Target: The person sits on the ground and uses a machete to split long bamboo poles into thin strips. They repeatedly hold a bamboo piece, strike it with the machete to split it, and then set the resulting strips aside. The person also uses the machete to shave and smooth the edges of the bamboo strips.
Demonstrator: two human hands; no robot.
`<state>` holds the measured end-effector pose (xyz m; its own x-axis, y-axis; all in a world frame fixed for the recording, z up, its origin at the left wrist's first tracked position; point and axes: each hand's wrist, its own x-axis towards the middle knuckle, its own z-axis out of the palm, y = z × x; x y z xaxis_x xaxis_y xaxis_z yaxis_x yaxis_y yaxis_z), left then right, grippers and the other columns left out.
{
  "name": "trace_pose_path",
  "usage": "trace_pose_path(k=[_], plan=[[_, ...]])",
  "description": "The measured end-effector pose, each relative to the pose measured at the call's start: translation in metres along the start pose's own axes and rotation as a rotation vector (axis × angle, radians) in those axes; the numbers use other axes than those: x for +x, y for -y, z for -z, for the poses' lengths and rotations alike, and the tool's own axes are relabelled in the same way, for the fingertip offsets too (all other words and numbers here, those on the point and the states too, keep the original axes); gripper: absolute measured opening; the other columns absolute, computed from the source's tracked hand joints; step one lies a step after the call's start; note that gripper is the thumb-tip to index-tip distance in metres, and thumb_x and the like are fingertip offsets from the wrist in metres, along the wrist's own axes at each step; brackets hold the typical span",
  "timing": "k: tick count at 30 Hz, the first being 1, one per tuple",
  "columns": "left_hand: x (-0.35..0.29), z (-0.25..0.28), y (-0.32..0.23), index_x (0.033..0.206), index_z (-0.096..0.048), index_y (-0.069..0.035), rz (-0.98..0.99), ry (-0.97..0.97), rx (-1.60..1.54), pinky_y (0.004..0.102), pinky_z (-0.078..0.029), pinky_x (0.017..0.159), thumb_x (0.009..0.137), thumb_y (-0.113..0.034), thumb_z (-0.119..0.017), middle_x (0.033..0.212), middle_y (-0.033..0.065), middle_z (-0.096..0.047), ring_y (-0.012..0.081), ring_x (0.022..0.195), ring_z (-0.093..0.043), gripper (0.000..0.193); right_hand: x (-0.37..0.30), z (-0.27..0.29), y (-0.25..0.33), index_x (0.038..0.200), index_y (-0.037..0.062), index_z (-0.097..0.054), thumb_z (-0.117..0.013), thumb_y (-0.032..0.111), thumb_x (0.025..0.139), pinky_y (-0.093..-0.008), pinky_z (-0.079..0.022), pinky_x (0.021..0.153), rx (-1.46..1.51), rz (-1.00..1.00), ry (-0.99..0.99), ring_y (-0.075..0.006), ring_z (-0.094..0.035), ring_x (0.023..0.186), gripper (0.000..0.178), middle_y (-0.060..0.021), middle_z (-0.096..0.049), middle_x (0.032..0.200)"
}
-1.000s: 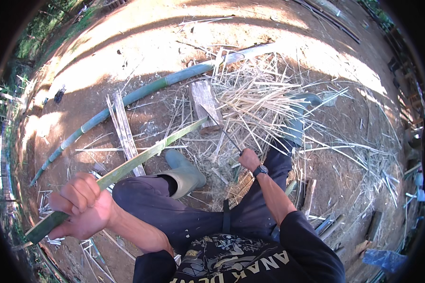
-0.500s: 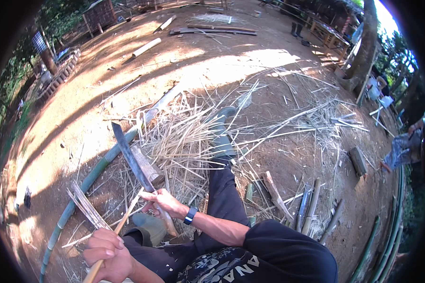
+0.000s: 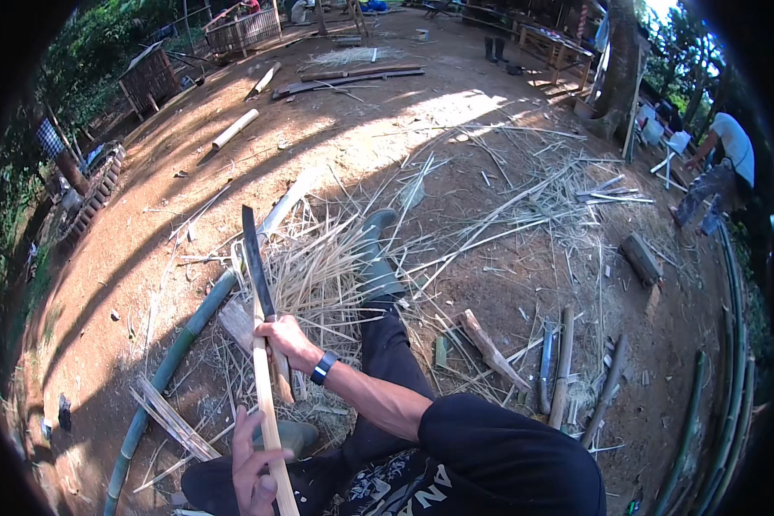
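Observation:
My right hand (image 3: 285, 340), with a dark watch band at its wrist, is closed round the wooden handle of a machete (image 3: 255, 258). The long dark blade points away from me. Alongside the blade runs a long pale bamboo strip (image 3: 267, 400), which passes by my right hand and down towards my lap. Close to the strip's near part is my left hand (image 3: 254, 469), fingers spread apart, one finger lying across the strip. Beyond and below the blade lie a short chopping log (image 3: 239, 323) and a heap of pale bamboo shavings (image 3: 318, 267).
A green bamboo pole (image 3: 176, 357) curves along my left. Split strips (image 3: 174, 419) lie beside it. To my right are a second blade (image 3: 548, 365), a stick (image 3: 563, 365) and a piece of wood (image 3: 490, 348). A person (image 3: 731, 155) bends at the far right.
My left hand has loosened from its fist and moved right. The bamboo strip has swung more upright beside the blade, and the machete has turned more upright. The view has shifted.

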<state>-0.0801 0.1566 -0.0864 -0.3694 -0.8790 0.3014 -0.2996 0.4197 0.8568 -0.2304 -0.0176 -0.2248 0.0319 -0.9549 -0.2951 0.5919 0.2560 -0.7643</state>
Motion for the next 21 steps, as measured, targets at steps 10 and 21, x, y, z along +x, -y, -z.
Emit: trace_pose_path(k=[10,21], plan=[[-0.032,-0.034,0.091,0.136,-0.038,0.005,0.183,0.136,0.57,0.0319,-0.051,0.065,0.091,-0.012,-0.059,0.095,0.0179,-0.056,0.0202,0.072,-0.06,0.053,0.019,0.054,0.049,0.08,-0.0068,-0.057,-0.066,0.026,0.073,-0.0358,-0.048,0.056,-0.523,0.534,-0.324,-0.0201,-0.057,0.06,0.035,-0.0121,-0.058,0.063],[-0.024,0.008,0.106,0.121,-0.051,0.002,0.484,0.173,-0.395,0.0222,-0.043,0.048,0.102,-0.035,-0.039,0.073,0.0049,-0.057,0.0082,0.053,-0.055,0.043,-0.052,0.044,0.142,0.113,-0.0056,-0.055,-0.059,0.026,0.094,-0.0241,-0.045,0.048,-0.537,0.467,0.128,-0.0097,-0.053,0.049,0.037,-0.0093,-0.066,0.073]])
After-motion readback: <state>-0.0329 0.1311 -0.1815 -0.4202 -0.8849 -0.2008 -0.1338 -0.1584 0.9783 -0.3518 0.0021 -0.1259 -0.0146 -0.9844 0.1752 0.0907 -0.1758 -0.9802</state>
